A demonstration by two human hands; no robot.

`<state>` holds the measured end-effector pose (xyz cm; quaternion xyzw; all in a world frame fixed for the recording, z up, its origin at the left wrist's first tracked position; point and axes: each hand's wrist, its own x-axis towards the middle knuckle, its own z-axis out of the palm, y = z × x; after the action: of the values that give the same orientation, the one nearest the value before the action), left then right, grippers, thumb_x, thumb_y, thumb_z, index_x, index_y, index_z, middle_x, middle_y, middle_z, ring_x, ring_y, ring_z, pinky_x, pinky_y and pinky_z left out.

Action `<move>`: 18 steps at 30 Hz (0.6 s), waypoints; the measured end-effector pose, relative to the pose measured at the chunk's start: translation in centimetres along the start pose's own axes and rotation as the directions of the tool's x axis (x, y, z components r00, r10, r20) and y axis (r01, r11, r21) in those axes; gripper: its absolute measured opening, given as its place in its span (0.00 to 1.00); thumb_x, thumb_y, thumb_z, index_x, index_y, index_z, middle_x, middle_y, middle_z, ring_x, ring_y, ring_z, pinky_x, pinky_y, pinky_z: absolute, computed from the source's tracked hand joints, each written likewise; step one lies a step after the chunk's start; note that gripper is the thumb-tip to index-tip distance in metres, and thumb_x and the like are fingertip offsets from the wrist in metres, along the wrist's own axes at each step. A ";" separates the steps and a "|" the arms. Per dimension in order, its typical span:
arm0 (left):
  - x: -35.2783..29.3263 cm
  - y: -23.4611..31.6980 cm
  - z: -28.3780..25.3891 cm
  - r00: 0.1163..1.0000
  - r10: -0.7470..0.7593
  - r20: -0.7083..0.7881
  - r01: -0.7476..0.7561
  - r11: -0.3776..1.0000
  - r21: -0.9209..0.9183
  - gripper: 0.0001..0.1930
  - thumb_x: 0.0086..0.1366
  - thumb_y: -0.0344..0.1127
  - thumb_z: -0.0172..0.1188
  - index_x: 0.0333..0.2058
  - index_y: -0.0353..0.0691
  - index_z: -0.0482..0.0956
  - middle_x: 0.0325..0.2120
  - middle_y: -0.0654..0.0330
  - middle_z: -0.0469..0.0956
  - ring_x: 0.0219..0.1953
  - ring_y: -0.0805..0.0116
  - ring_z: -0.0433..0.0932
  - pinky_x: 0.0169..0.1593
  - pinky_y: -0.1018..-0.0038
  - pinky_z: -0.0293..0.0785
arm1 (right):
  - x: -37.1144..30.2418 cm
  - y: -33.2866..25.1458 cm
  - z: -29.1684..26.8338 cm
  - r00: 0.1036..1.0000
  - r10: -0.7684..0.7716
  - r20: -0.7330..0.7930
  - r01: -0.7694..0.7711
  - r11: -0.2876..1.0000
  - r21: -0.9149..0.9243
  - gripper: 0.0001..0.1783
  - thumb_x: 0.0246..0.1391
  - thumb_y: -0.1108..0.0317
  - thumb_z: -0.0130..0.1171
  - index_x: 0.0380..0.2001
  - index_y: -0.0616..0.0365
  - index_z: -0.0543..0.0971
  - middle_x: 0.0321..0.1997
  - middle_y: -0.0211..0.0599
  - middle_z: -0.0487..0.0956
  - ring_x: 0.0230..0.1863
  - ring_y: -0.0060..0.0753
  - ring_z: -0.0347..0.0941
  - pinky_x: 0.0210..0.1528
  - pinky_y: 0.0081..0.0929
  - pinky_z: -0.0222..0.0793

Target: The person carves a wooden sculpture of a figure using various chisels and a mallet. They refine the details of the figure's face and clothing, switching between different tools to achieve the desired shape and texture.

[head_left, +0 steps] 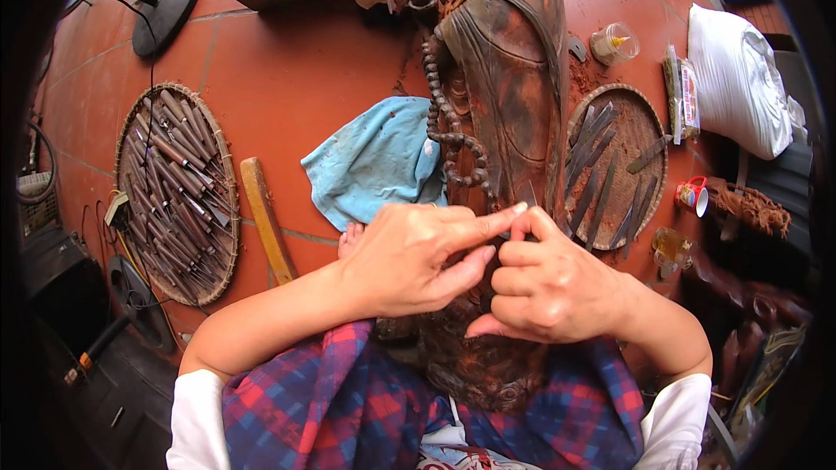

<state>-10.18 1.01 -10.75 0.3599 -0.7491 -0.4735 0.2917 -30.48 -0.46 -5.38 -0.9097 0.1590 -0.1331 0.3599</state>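
Observation:
A dark brown carved wooden statue (514, 61) lies lengthwise before me, its lower end between my legs. Carved beads (442, 109) run along its left side. Over the wood, my right hand (557, 283) is closed, and a thin pointed blade (533, 195) juts up beyond its fingers; the rest of that tool is hidden. My left hand (418, 257) reaches across with index finger and thumb stretched out and apart. Its index fingertip meets the right hand's bent index finger. The left hand's other fingers are mostly hidden underneath.
Left, a round woven tray (228, 274) bears several wooden-handled chisels; a wooden mallet (266, 222) lies beside it. A blue cloth (374, 161) touches the statue. At right are a second woven tray (644, 122) with flat dark blades, a jar (615, 43), a red cup (692, 196) and a white sack (736, 78).

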 end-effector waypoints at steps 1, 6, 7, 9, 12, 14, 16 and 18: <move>0.1 -0.3 -0.3 1.000 -0.007 0.003 0.007 1.000 0.026 0.23 0.60 0.35 0.59 0.56 0.44 0.76 0.22 0.57 0.76 0.21 0.57 0.77 0.24 0.65 0.72 | 0.0 0.5 0.1 1.000 0.016 0.017 -0.016 1.000 0.022 0.19 0.47 0.57 0.67 0.12 0.53 0.73 0.17 0.28 0.68 0.28 0.31 0.66 0.43 0.42 0.62; -0.6 0.5 0.9 0.997 0.008 0.079 -0.008 1.000 -0.003 0.26 0.57 0.30 0.60 0.57 0.43 0.75 0.21 0.58 0.76 0.21 0.59 0.76 0.24 0.68 0.71 | -1.4 -0.8 -0.5 0.987 0.059 0.147 -0.068 0.996 0.060 0.20 0.47 0.57 0.68 0.12 0.53 0.72 0.16 0.28 0.67 0.26 0.32 0.65 0.44 0.42 0.63; -0.5 0.5 0.9 0.998 0.021 0.065 -0.019 0.999 -0.029 0.25 0.57 0.30 0.60 0.56 0.43 0.76 0.21 0.58 0.76 0.21 0.59 0.76 0.24 0.68 0.71 | -1.1 -0.9 -0.6 0.988 0.066 0.137 -0.075 0.995 0.062 0.20 0.47 0.57 0.68 0.12 0.53 0.72 0.16 0.28 0.67 0.27 0.32 0.65 0.44 0.42 0.63; 0.1 0.1 -0.2 1.000 -0.018 0.023 0.018 1.000 0.013 0.23 0.60 0.34 0.59 0.55 0.44 0.77 0.22 0.57 0.76 0.21 0.57 0.77 0.24 0.65 0.71 | 0.0 0.1 -0.2 1.000 0.010 0.006 -0.010 1.000 0.025 0.21 0.47 0.57 0.68 0.11 0.53 0.72 0.16 0.28 0.67 0.27 0.33 0.66 0.43 0.43 0.63; -0.2 -0.1 0.4 1.000 -0.010 0.026 0.009 0.999 0.033 0.23 0.60 0.35 0.59 0.56 0.44 0.76 0.22 0.58 0.75 0.22 0.58 0.77 0.24 0.66 0.70 | -0.7 0.1 0.7 0.999 0.039 0.022 -0.040 0.999 0.007 0.20 0.48 0.57 0.67 0.12 0.54 0.72 0.17 0.28 0.68 0.28 0.33 0.67 0.46 0.44 0.61; -0.5 0.3 0.8 0.998 -0.011 0.067 0.012 1.000 -0.008 0.24 0.60 0.35 0.59 0.57 0.45 0.75 0.23 0.59 0.75 0.22 0.58 0.76 0.24 0.66 0.70 | -1.1 -0.8 0.1 0.989 0.099 0.110 -0.105 0.993 0.049 0.20 0.48 0.57 0.67 0.12 0.54 0.73 0.16 0.29 0.69 0.28 0.33 0.68 0.45 0.43 0.61; -0.4 0.4 0.5 0.997 -0.002 0.080 0.002 1.000 -0.001 0.25 0.60 0.34 0.59 0.57 0.46 0.74 0.23 0.59 0.76 0.22 0.58 0.76 0.24 0.66 0.70 | -0.6 -1.0 -0.1 0.993 0.095 0.068 -0.099 0.994 0.054 0.20 0.48 0.56 0.67 0.12 0.54 0.73 0.16 0.29 0.68 0.28 0.33 0.68 0.45 0.42 0.61; 0.0 -0.2 -0.1 1.000 0.019 0.025 -0.020 1.000 0.010 0.24 0.59 0.34 0.60 0.57 0.46 0.75 0.23 0.59 0.76 0.22 0.58 0.77 0.24 0.67 0.71 | 0.4 -0.7 0.0 0.998 0.068 0.009 -0.068 0.998 0.008 0.20 0.48 0.56 0.66 0.13 0.55 0.73 0.17 0.31 0.69 0.30 0.34 0.69 0.44 0.42 0.61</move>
<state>-10.01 0.89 -10.86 0.3483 -0.7586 -0.4711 0.2851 -29.96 -0.14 -4.83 -0.9028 0.1878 -0.1172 0.3687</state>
